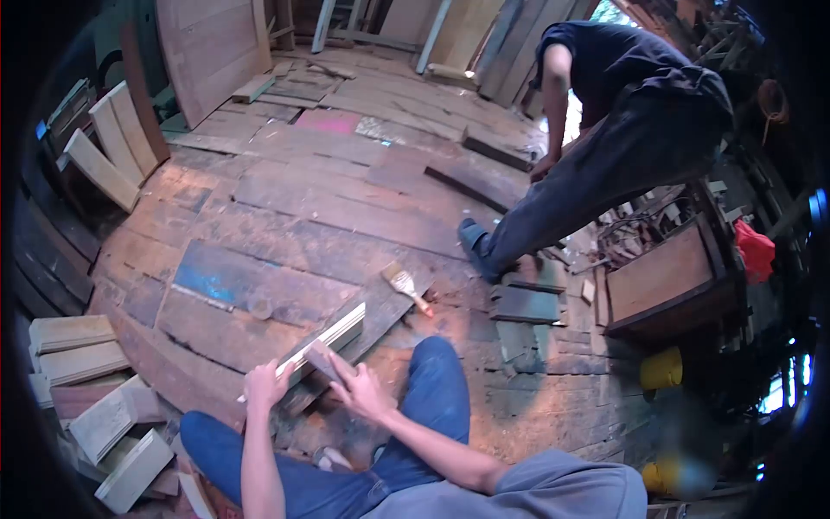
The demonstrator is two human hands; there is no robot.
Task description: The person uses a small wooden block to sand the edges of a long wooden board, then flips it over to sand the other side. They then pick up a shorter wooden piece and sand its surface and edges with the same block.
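Observation:
A pale wooden piece with a grooved edge [337, 329] slants up and away over a dark board [382, 322] on the floor. My left hand [264, 386] is closed around its near end. In my right hand [367, 396] is a small brownish block [327, 360], gripped with fingers along its sides. The block lies against the near part of the wooden piece; its underside is hidden. Beyond the far end of the piece, a paintbrush [404, 284] with pale bristles lies on the floor.
Wooden pieces [112, 415] are heaped at my left. A co-worker [622, 130] bends over at the right, near dark planks [471, 186] and short blocks [525, 304]. A wooden box [661, 272] and a yellow container [661, 369] stand further right. A door panel [212, 56] leans at the back.

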